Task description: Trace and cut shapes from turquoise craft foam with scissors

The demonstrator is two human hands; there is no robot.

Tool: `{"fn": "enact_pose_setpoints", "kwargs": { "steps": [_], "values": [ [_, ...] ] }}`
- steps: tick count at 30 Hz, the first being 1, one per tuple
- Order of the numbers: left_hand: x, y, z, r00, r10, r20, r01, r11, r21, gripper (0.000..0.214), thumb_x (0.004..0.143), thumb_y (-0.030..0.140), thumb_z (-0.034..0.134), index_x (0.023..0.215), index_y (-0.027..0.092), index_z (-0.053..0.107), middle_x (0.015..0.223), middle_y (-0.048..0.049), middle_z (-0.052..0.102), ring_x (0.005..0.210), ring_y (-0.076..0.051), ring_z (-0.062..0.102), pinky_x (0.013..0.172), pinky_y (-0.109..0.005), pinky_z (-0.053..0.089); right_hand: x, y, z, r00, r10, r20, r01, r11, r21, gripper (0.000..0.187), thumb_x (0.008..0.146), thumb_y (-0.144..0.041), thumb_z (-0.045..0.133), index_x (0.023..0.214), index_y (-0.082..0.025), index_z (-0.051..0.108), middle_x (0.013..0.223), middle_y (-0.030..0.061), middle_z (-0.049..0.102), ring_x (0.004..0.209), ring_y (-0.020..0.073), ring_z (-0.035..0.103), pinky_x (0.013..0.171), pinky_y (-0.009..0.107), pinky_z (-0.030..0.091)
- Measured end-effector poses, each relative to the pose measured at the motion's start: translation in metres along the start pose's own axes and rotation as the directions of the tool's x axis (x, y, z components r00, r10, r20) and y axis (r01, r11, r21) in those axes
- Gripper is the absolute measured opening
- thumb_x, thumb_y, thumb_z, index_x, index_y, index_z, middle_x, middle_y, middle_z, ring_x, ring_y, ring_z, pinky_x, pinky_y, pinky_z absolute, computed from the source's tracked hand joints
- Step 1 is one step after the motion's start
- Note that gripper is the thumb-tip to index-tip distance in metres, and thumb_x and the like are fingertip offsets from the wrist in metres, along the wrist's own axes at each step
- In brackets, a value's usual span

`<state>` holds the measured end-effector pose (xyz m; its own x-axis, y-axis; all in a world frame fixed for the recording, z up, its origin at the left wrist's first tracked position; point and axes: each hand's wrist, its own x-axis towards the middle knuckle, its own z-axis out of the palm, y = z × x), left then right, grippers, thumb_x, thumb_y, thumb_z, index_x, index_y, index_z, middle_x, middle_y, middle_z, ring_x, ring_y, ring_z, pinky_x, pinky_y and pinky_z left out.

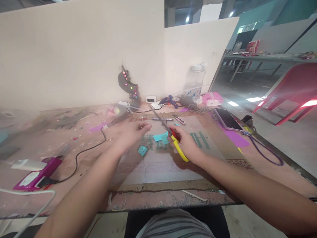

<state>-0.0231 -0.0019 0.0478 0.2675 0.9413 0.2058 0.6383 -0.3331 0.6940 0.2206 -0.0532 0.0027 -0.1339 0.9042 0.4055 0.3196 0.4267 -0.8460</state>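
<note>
My right hand grips a pair of scissors by its yellow and red handles, the dark blades pointing up and left. My left hand hovers to the left of the blades, thumb and fingers drawn together in a pinch. Whatever may be between those fingertips is too small and blurred to name. Under the blades lie blue-green pieces of paper or cloth. Nearer me is a separate blue-green square. All of them rest on a white printed sheet over cardboard.
Behind the hands lie a pen, small snips and a glue gun. A phone is on the right. A bottle stands against the partition. At left are a magenta power strip and a black cord.
</note>
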Motion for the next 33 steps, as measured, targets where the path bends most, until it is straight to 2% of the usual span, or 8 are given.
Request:
{"fn": "enact_pose_setpoints", "kwargs": {
  "steps": [3,6,11,16,20,25,29,33],
  "values": [
    [-0.021,0.026,0.022,0.997,0.010,0.074,-0.004,0.997,-0.082,0.032,0.086,0.053,0.063,0.094,0.026,0.079,0.083,-0.0021,0.077,0.078,-0.023,0.069,0.068,-0.030,0.051,-0.002,-0.012,-0.001,0.997,0.044,0.057,-0.053,0.986,0.156,0.038,0.084,-0.029,0.062,0.120,-0.020,0.055,0.088,0.0006,0.061,0.070,0.0141,0.060,0.064,0.028,0.053],
    [-0.031,0.040,0.036,0.993,0.024,0.117,-0.004,0.985,-0.173,0.030,0.088,0.048,0.060,0.092,0.024,0.078,0.082,-0.0017,0.077,0.075,-0.021,0.068,0.066,-0.029,0.049,-0.003,-0.021,-0.004,0.991,0.083,0.109,-0.109,0.960,0.259,0.038,0.083,-0.029,0.064,0.118,-0.023,0.052,0.084,-0.0035,0.055,0.061,0.0103,0.057,0.055,0.024,0.048],
    [-0.034,0.040,0.042,0.985,0.006,0.172,0.045,0.956,-0.290,0.026,0.085,0.044,0.061,0.081,0.022,0.073,0.069,0.0014,0.069,0.059,-0.016,0.060,0.054,-0.026,0.042,-0.003,-0.025,-0.004,0.984,0.100,0.144,-0.137,0.953,0.271,0.038,0.083,-0.030,0.065,0.117,-0.023,0.051,0.086,-0.0037,0.054,0.059,0.0084,0.056,0.048,0.021,0.041],
    [-0.032,0.036,0.036,0.980,-0.040,0.192,0.113,0.916,-0.384,0.024,0.082,0.042,0.066,0.071,0.021,0.069,0.063,0.0017,0.065,0.054,-0.014,0.056,0.052,-0.024,0.039,-0.005,-0.030,-0.006,0.982,0.125,0.142,-0.155,0.963,0.220,0.035,0.087,-0.034,0.064,0.117,-0.025,0.048,0.083,-0.0039,0.053,0.060,0.0100,0.054,0.050,0.023,0.040],
    [-0.025,0.030,0.023,0.994,-0.038,0.104,0.087,0.852,-0.516,0.034,0.080,0.052,0.070,0.075,0.019,0.068,0.072,-0.0032,0.072,0.062,-0.016,0.063,0.060,-0.026,0.048,-0.010,-0.036,-0.012,0.977,0.089,0.192,-0.120,0.980,0.160,0.034,0.094,-0.053,0.056,0.114,-0.027,0.048,0.077,-0.0041,0.047,0.059,0.0120,0.044,0.054,0.026,0.041],
    [-0.019,0.025,0.008,0.995,-0.056,-0.078,-0.009,0.756,-0.655,0.041,0.081,0.059,0.068,0.080,0.019,0.062,0.078,-0.0057,0.073,0.071,-0.018,0.068,0.070,-0.030,0.054,-0.017,-0.041,-0.015,0.953,0.062,0.297,-0.105,0.986,0.131,0.055,0.092,-0.074,0.046,0.113,-0.023,0.050,0.081,-0.0009,0.047,0.060,0.0116,0.037,0.050,0.025,0.035],
    [-0.021,0.031,0.003,0.985,-0.051,-0.165,-0.080,0.713,-0.696,0.039,0.082,0.057,0.069,0.079,0.020,0.060,0.077,-0.0032,0.072,0.073,-0.017,0.069,0.073,-0.030,0.055,-0.018,-0.049,-0.012,0.935,0.033,0.354,-0.068,0.994,0.087,0.056,0.090,-0.077,0.045,0.105,-0.023,0.050,0.081,-0.0014,0.044,0.061,0.0115,0.036,0.050,0.024,0.031],
    [-0.026,0.038,0.001,0.974,-0.004,-0.225,-0.150,0.733,-0.664,0.036,0.083,0.055,0.069,0.081,0.020,0.062,0.075,-0.0029,0.072,0.073,-0.018,0.069,0.075,-0.031,0.055,-0.018,-0.063,-0.009,0.920,0.057,0.387,-0.068,0.998,0.013,0.057,0.088,-0.078,0.046,0.102,-0.023,0.050,0.078,-0.0018,0.043,0.066,0.0142,0.041,0.057,0.026,0.036]
  ]
}}
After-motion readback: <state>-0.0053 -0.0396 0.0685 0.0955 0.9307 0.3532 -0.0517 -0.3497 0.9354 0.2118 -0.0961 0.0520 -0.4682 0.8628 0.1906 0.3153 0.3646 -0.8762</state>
